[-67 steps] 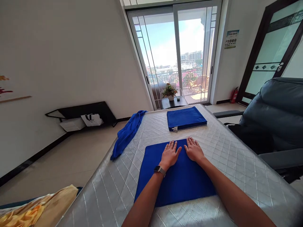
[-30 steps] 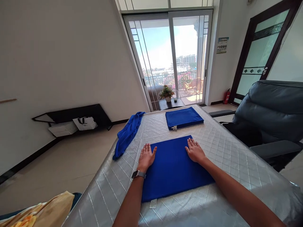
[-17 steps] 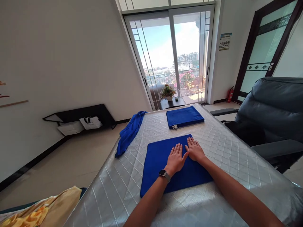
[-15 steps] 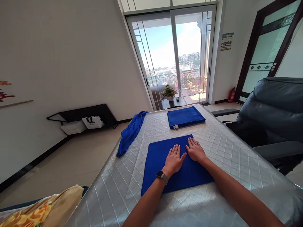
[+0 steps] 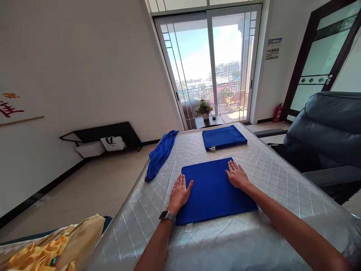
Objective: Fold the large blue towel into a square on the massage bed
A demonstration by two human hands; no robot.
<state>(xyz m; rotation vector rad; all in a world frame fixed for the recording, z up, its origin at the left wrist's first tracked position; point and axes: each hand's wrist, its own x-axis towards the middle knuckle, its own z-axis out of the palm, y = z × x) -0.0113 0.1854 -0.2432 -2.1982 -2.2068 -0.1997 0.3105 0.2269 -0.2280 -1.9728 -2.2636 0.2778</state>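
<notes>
A blue folded cloth (image 5: pixel 211 188) lies flat on the silver quilted mattress (image 5: pixel 270 165), with a small white tag at its near edge. My left hand (image 5: pixel 180 192), a watch on its wrist, rests palm down with fingers stretched out on the cloth's left edge. On the upper right corner my right hand (image 5: pixel 237 175) lies flat, fingers extended. Beyond them sits a stack of folded blue cloth (image 5: pixel 224 137) with a white label. A crumpled blue cloth (image 5: pixel 162 154) hangs over the mattress's left edge.
A dark armchair (image 5: pixel 332 128) stands to the right. Yellow and beige fabric (image 5: pixel 67 244) lies at the lower left. Against the left wall is a black shelf (image 5: pixel 121 131) with white bags. A potted plant (image 5: pixel 205 109) stands on a small table by the glass door.
My left hand has slid left from the cloth's middle to its left edge. My right hand stays near the upper right corner. The view has shifted slightly.
</notes>
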